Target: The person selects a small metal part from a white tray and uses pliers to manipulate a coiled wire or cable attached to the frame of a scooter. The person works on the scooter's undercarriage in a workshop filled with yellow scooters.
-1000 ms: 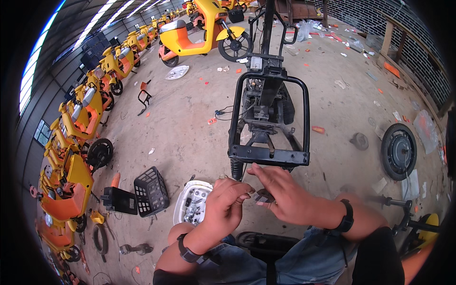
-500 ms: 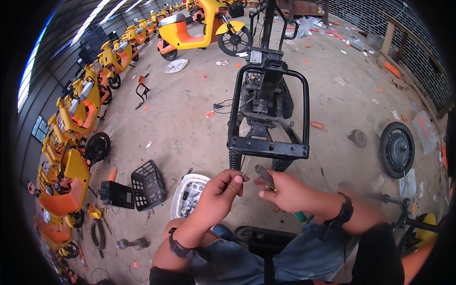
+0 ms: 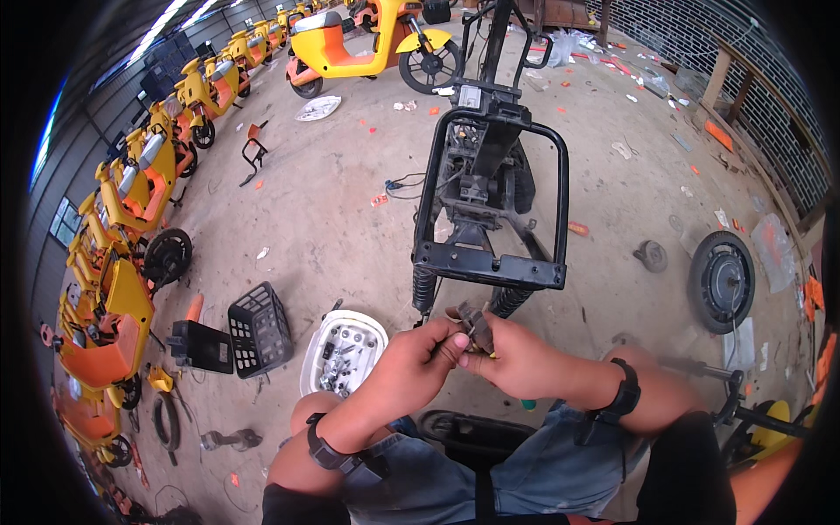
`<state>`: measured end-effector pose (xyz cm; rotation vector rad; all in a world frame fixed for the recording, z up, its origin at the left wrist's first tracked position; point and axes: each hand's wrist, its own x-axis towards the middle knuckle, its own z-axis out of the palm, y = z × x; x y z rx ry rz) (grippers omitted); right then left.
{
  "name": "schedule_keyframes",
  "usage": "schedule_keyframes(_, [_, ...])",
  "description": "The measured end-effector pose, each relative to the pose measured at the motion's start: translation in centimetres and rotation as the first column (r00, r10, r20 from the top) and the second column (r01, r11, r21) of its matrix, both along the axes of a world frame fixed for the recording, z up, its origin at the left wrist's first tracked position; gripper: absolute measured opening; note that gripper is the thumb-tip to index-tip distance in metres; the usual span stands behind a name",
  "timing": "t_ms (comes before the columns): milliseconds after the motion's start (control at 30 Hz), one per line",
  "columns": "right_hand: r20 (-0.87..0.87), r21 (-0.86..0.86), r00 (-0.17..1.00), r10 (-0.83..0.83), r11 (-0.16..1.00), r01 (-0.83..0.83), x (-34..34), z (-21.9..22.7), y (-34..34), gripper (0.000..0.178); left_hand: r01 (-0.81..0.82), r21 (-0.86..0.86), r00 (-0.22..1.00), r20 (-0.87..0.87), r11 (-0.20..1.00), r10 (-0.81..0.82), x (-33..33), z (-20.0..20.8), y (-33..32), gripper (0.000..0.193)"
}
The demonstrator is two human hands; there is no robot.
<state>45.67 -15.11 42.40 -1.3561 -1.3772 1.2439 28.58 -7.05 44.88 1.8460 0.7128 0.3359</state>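
My right hand point(image 3: 516, 354) is wrapped round a pair of pliers point(image 3: 473, 318); their worn metal jaws stick up past my fingers, and a green handle end shows below my palm. Pinched closed, my left hand point(image 3: 420, 359) meets the jaws, its fingertips touching the right hand's. It grips a thin wire, mostly hidden between the fingers. Both hands are just below the rear of a stripped black scooter frame point(image 3: 490, 269), whose two shock absorbers come down on either side. Beside my left wrist sits a white tub point(image 3: 308, 372) of small metal parts.
Left of the tub lie a black plastic basket point(image 3: 273, 328) and a black box point(image 3: 199, 347). A wheel with tyre point(image 3: 723, 282) rests at the right. Yellow scooters point(image 3: 131, 206) line the left wall; another yellow scooter point(image 3: 350, 54) stands ahead. Litter is scattered over the concrete floor.
My hands have come together, the pliers' jaws now at my left fingertips where a gap was before. The view has shifted slightly, the tub showing more fully.
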Motion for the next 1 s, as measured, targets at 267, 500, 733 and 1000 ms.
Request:
schedule_keyframes(267, [0.132,0.165,0.991,-0.034,0.986,0.012,0.0,0.1,0.2,0.031,0.020,0.072,0.999,-0.041,0.997,-0.017,0.2,0.1,0.0,0.019])
schedule_keyframes(500, [0.184,0.102,0.981,0.065,0.991,-0.085,0.3,1.2,0.1,0.022,0.047,-0.011,0.985,-0.168,0.999,-0.048,0.2,2.3,-0.6,0.025])
schedule_keyframes(733, [0.154,0.170,0.982,0.112,0.976,-0.138,0.1,0.3,-0.2,0.031,0.138,-0.012,0.977,-0.166,0.990,-0.138,-0.4,1.6,0.0,0.025])
schedule_keyframes(1000, [-0.042,0.085,0.993,0.106,0.991,-0.103,0.0,0.0,-1.3,0.044,-0.024,-0.403,0.970,0.211,0.915,0.118,-1.5,2.8,0.5,0.029])
